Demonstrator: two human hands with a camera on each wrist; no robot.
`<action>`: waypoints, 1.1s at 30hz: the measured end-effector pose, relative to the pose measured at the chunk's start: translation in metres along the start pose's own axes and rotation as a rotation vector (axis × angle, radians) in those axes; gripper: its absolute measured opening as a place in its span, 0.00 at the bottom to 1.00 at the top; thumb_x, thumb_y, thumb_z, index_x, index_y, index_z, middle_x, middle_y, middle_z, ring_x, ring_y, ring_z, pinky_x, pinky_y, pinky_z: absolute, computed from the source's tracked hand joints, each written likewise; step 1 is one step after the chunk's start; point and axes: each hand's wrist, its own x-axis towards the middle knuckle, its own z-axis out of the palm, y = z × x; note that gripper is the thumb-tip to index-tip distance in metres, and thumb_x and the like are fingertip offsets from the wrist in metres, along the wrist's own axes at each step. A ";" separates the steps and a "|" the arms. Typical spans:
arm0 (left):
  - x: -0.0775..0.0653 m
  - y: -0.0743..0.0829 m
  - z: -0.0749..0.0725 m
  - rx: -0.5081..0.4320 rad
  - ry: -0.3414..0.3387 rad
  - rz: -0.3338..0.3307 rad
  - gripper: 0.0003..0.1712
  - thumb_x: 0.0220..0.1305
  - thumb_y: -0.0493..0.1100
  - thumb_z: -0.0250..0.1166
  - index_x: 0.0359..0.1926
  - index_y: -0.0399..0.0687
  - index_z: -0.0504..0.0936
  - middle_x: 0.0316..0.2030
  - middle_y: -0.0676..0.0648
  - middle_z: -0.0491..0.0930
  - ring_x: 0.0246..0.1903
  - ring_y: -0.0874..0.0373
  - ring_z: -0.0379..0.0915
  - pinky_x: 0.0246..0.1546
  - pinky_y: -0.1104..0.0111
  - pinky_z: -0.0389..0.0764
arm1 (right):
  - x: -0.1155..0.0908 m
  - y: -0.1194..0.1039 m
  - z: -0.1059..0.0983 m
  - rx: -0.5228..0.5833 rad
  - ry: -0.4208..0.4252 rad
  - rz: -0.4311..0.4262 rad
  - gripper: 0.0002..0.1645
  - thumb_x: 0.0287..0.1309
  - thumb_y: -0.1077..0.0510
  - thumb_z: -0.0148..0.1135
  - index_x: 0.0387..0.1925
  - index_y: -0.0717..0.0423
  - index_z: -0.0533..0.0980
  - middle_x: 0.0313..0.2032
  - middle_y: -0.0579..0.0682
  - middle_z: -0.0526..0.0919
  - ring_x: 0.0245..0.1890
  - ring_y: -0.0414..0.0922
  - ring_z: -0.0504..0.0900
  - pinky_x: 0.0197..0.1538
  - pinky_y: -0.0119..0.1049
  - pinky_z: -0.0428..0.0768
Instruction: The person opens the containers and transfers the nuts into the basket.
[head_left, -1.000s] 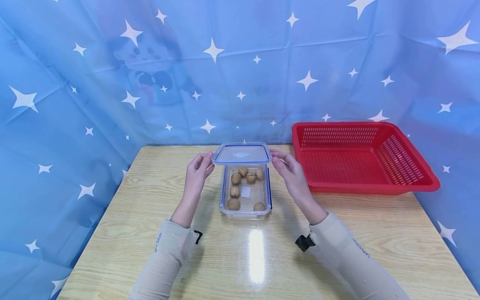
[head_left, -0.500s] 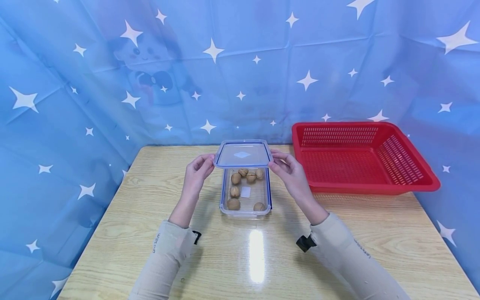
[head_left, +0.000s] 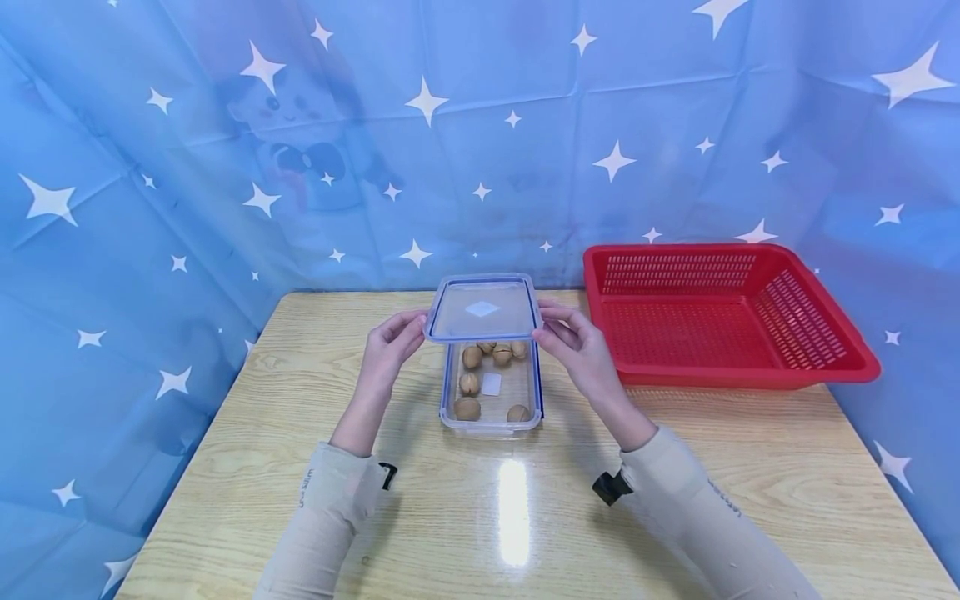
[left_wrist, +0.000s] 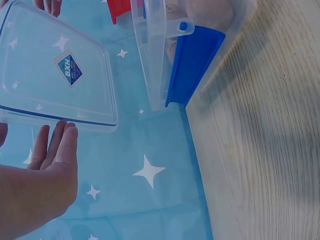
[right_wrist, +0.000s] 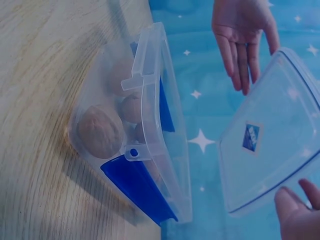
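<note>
A clear plastic lid (head_left: 459, 310) with a blue seal is held over the far end of a clear food container (head_left: 491, 428). My left hand (head_left: 390, 346) pinches the lid's left edge, and my right hand (head_left: 581, 350) pinches its right edge. Several walnuts (head_left: 467, 408) lie inside the container around a small white square (head_left: 491, 384). Blue side clips (left_wrist: 196, 65) hang down on the container in the wrist views. From the right wrist, a walnut (right_wrist: 100, 131) shows through the wall, and a diamond label (right_wrist: 251, 137) is on the lid.
To the right at the back stands a red perforated plastic basket (head_left: 720, 377), close to my right hand. The wooden table (head_left: 300, 367) ends at a blue star-patterned cloth (head_left: 480, 150) behind and at the sides.
The lid has tilted so more of its top faces the head camera, and its near edge has come down over the farthest walnuts. Both hands stay on its edges; the left shifted slightly left.
</note>
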 end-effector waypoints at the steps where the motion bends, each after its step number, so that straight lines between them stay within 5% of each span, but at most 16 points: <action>1: 0.000 0.000 -0.001 0.001 -0.002 -0.001 0.22 0.72 0.42 0.60 0.59 0.29 0.76 0.60 0.33 0.77 0.46 0.69 0.81 0.59 0.74 0.82 | 0.000 0.000 0.000 0.004 -0.002 -0.001 0.24 0.68 0.65 0.57 0.62 0.72 0.67 0.71 0.60 0.65 0.73 0.58 0.65 0.59 0.19 0.79; 16: -0.004 -0.003 -0.014 0.030 -0.059 0.007 0.24 0.72 0.43 0.59 0.63 0.35 0.74 0.63 0.36 0.75 0.52 0.67 0.79 0.64 0.73 0.79 | -0.004 0.002 0.005 -0.012 -0.034 0.007 0.26 0.65 0.66 0.61 0.62 0.70 0.69 0.72 0.58 0.66 0.73 0.56 0.66 0.65 0.22 0.75; 33: -0.005 -0.008 -0.029 0.092 -0.014 -0.036 0.24 0.71 0.40 0.58 0.65 0.39 0.74 0.66 0.39 0.74 0.54 0.66 0.77 0.67 0.70 0.77 | -0.004 0.010 0.019 -0.003 -0.081 0.027 0.31 0.63 0.70 0.62 0.67 0.71 0.67 0.72 0.61 0.66 0.73 0.55 0.66 0.72 0.32 0.70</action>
